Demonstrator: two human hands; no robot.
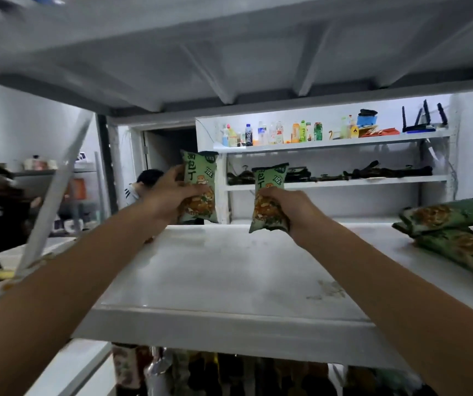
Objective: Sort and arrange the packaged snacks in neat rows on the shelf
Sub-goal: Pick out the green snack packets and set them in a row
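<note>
The broad white-painted metal shelf (229, 267) fills the middle and lower part of the frame. At the right edge of the frame, a loose pile of green printed snack packets (452, 232) lies flat on it, overlapping and askew.

Near the shelf's far edge, at centre frame, you hold two more of the same kind upright. They are the left pale-green foil snack packet (201, 178) and, a little lower and apart from it, the right pale-green foil snack packet (269, 181). Your left grip (169, 195) is wrapped round the lower half of its packet, thumb across the front. Your right grip (289, 210) is clenched round the lower half of the other and crumples it somewhat.

To start the row well, set both down side by side with printed fronts towards you, bottom seams on the board and edges touching. The shelf looks open at the back, so keep them short of the far edge. Ease your right squeeze, as the contents are probably brittle. These pillow bags will likely topple if stood alone, so steady each one before letting go.

Both fronts carry large dark-green characters running downwards: 面包丁 in full on the left packet, its top cut off on the right one. The smaller character beside them is too blurred to be sure of.
</note>
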